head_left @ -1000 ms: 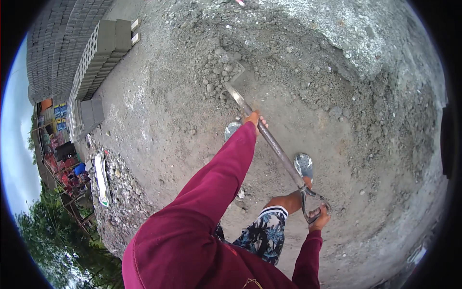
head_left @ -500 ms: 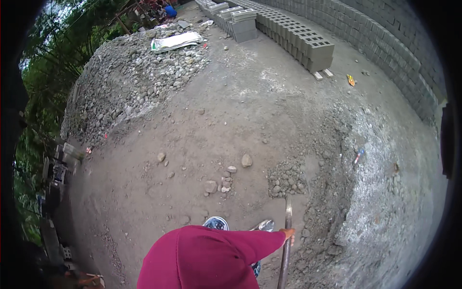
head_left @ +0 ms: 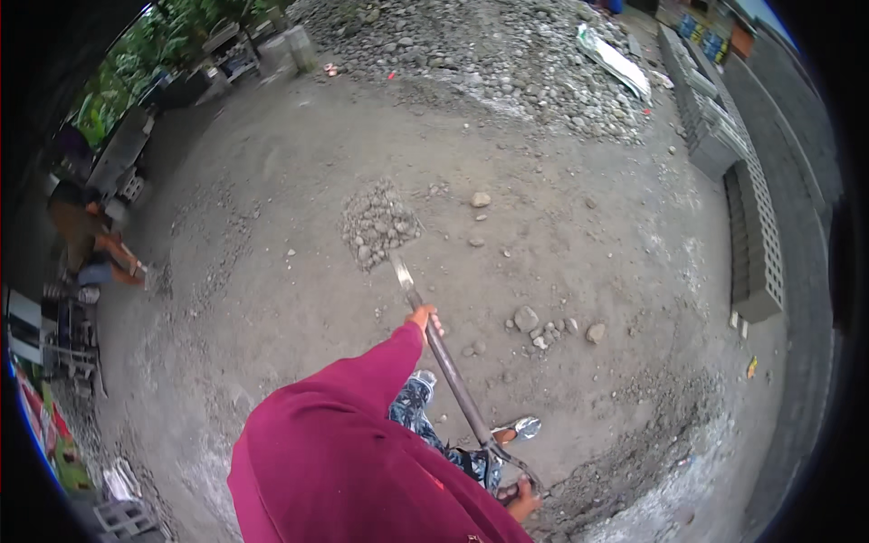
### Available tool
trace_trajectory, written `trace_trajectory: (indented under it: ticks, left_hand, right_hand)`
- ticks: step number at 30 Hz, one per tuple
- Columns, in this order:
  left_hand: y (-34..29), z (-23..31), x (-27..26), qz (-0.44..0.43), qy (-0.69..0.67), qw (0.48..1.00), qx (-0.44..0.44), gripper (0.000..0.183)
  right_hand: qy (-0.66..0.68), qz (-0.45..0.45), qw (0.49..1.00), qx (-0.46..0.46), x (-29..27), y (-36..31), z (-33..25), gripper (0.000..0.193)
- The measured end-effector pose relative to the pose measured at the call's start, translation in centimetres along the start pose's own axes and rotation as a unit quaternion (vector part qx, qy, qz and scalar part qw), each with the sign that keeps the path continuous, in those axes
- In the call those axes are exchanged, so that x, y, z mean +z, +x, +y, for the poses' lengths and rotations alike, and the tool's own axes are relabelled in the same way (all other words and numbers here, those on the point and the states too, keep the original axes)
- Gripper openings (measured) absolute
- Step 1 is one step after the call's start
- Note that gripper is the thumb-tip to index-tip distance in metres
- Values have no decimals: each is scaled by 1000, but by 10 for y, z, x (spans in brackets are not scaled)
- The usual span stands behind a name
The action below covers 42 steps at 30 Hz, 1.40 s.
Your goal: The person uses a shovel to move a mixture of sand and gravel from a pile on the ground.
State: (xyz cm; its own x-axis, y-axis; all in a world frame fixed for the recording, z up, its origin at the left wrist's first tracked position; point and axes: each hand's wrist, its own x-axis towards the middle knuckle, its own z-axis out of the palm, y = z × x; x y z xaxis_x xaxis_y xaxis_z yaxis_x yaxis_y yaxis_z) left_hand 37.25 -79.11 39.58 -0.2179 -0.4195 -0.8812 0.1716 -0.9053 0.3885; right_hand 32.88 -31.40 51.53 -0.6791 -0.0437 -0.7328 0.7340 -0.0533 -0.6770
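Note:
A long-handled shovel (head_left: 457,385) slants across in front of me. Its blade is hidden under a heap of gravel (head_left: 378,222). Low on the shaft, near the pale metal socket, my left hand (head_left: 424,320) is wrapped around it, its arm in a maroon sleeve. My right hand (head_left: 521,500) is closed at the forked grip at the shovel's rear end, partly hidden by my sleeve. My feet stand just beside the shaft, one shoe (head_left: 518,429) to its right. Loose stones (head_left: 529,321) lie on the ground to the right of the shaft.
At the far left a co-worker (head_left: 81,231) bends low with a tool. A stone pile (head_left: 507,59) with a white sack (head_left: 614,61) on it spreads at the back. Rows of hollow concrete blocks (head_left: 756,244) line the right. A gravelly mix ridge (head_left: 625,452) lies lower right.
My view has turned left. The loaded shovel has swung from the right side toward the left, with gravel still on it. My right hand and the co-worker have come into view.

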Motion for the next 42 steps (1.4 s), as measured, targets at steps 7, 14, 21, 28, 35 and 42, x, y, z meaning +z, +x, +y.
trace_trajectory:
  ticks: [7,14,21,28,35,42]
  left_hand:
    - [-138,396,-292,304,111,902,286,29]
    - [-24,195,-267,134,-110,982,81,19]
    - [16,-77,-142,101,67,975,-186,22]
    - [-16,-185,99,-110,313,938,-95,28]
    - [-58,-331,327,-192,467,857,-105,26]
    - [-70,-618,347,-153,700,683,-141,25]
  right_hand:
    - [-134,-549,824,-49,431,-217,-28,44]
    - [-242,-521,800,-171,411,-173,-81,45]
    - [-263,-224,931,-120,187,-57,-161,38]
    - [88,-15,991,-97,-44,-59,-134,28]
    - [301,292,908,-8,-131,-8,-58,9]
    - [489,506,708,56,-156,10,-40,5]
